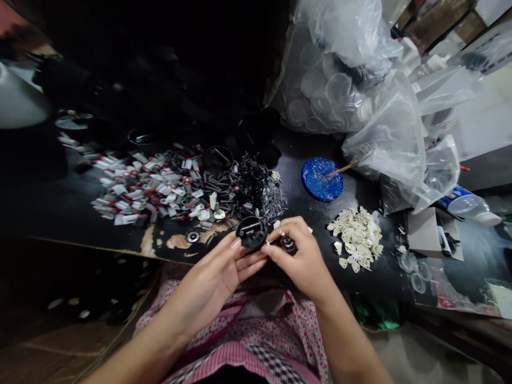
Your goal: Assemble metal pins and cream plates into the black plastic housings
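My left hand (218, 266) is closed on a round black plastic housing (252, 232) at the table's front edge. The housing's open side faces up, showing a shiny metal rod-like part inside. Close against its right side, my right hand (300, 256) pinches a small pale piece (268, 242) between thumb and finger. A dark, round-ended object (288, 245) also sits within the right hand's curled fingers; its kind is unclear. Just beyond the hands lie heaps of small black parts (252, 181) and grey pins (274, 200).
White-and-grey plastic parts with red bits (148, 186) are piled at left. To the right are a blue lid with paste and a stick (322, 178), flat cream pieces (358, 237), an open box (428, 234) and a plastic bottle (472, 205). Clear bags (320, 90) stand behind.
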`<state>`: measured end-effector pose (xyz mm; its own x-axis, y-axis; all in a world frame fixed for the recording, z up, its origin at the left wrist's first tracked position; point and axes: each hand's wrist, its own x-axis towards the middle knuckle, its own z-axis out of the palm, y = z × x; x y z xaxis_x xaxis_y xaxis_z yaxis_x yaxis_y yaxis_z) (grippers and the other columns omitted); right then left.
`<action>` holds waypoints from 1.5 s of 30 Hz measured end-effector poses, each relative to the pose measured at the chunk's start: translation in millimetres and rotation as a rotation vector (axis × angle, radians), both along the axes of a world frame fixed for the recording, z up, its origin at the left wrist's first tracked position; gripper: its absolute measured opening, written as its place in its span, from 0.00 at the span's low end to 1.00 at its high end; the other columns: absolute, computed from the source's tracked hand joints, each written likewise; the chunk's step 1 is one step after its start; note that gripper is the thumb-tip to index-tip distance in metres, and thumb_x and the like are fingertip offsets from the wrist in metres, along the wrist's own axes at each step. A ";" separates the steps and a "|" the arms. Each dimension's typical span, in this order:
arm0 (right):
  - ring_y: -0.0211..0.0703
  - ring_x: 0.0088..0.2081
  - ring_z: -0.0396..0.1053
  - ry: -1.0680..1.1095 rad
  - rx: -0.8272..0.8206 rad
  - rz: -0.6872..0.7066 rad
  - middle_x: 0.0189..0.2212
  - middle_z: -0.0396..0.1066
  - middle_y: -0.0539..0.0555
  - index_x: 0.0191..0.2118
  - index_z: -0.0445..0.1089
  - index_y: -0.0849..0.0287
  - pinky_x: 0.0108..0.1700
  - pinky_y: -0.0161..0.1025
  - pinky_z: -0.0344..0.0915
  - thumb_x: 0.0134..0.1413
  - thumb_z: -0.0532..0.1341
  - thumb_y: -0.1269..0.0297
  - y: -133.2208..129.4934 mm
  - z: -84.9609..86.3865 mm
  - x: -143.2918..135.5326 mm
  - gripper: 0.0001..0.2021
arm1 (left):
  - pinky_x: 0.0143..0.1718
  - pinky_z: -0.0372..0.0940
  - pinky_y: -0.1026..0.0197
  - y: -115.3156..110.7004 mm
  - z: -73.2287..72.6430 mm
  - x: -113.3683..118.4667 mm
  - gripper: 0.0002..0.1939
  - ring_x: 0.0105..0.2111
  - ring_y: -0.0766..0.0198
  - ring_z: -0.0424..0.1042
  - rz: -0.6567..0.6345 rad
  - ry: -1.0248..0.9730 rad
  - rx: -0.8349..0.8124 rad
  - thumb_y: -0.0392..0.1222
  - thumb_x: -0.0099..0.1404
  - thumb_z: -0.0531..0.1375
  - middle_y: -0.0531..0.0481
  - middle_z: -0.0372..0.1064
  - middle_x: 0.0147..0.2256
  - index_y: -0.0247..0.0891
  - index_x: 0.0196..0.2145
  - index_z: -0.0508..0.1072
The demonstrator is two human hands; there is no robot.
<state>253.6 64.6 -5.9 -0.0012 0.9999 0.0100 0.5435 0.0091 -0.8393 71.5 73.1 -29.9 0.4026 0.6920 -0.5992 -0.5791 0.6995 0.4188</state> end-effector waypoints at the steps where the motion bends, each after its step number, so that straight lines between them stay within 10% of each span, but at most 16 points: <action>1: 0.42 0.45 0.70 0.024 -0.008 0.021 0.39 0.68 0.51 0.36 0.73 0.55 0.51 0.41 0.67 0.55 0.68 0.69 0.3 0.3 -6.3 0.04 | 0.51 0.73 0.53 -0.2 0.7 -0.1 0.07 0.46 0.55 0.79 0.018 -0.038 -0.017 0.43 0.67 0.63 0.45 0.81 0.45 0.41 0.42 0.79; 29: 0.42 0.37 0.72 -0.307 0.251 0.148 0.33 0.76 0.50 0.37 0.74 0.56 0.44 0.42 0.56 0.61 0.61 0.73 -1.6 5.0 -21.1 0.06 | 0.56 0.68 0.57 -2.9 -9.7 -8.1 0.15 0.52 0.57 0.75 -0.084 0.237 0.288 0.45 0.66 0.66 0.49 0.78 0.51 0.45 0.50 0.75; 45: 0.39 0.31 0.69 -0.351 0.232 0.065 0.28 0.75 0.49 0.34 0.74 0.57 0.42 0.44 0.52 0.64 0.60 0.71 -22.3 3.8 -40.2 0.07 | 0.41 0.68 0.63 -10.2 -10.2 6.7 0.08 0.36 0.64 0.75 0.047 0.306 0.262 0.40 0.63 0.67 0.56 0.76 0.33 0.44 0.38 0.71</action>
